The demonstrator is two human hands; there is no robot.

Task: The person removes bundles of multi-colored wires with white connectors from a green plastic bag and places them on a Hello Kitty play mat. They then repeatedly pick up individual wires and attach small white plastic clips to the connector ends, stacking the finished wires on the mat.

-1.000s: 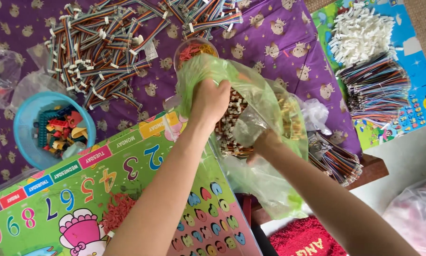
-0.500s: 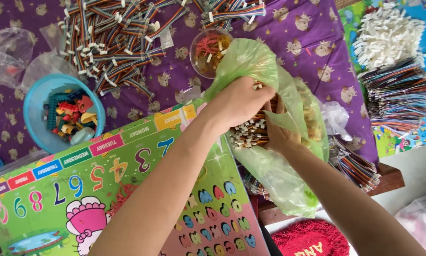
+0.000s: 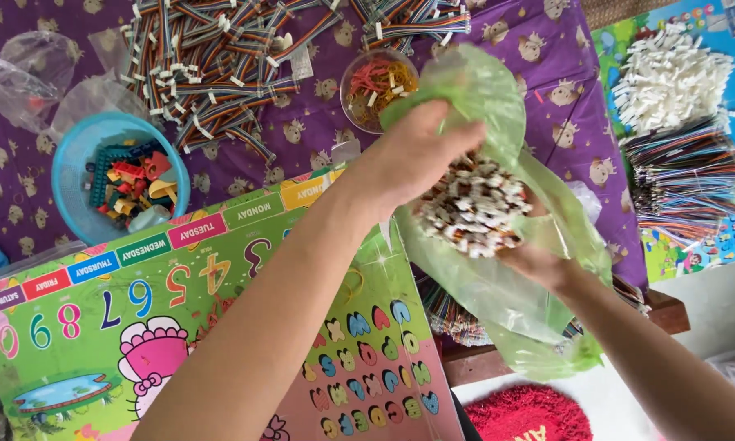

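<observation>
Compared with half a second back, my left hand [image 3: 420, 159] has lifted a little and is now clamping down over the top of the bundle [image 3: 475, 206], which is showing more clearly out of the bag [image 3: 514, 302].

The bundle is a thick clump of short wires tipped with small white plastic plugs, bristly at the end facing me. The bag is thin, glossy green film, crumpled above my left hand and sagging loose below both hands.

My left forearm is reaching diagonally up, wrist bent, fingers curled shut around the bundle's upper side and a fold of bag. My right hand [image 3: 539, 260] is cupping the bundle from underneath through the film; I think it is closed on it, though the plastic is hiding the fingers.

Just above my left hand a clear bowl [image 3: 359, 82] of red and yellow bits is sitting on the purple cloth [image 3: 563, 131]. Left of it is lying a heap of rainbow ribbon cables [image 3: 212, 65], and further left a blue bowl [image 3: 73, 163] of coloured blocks. Under my left arm is a bright number board [image 3: 163, 302].
</observation>
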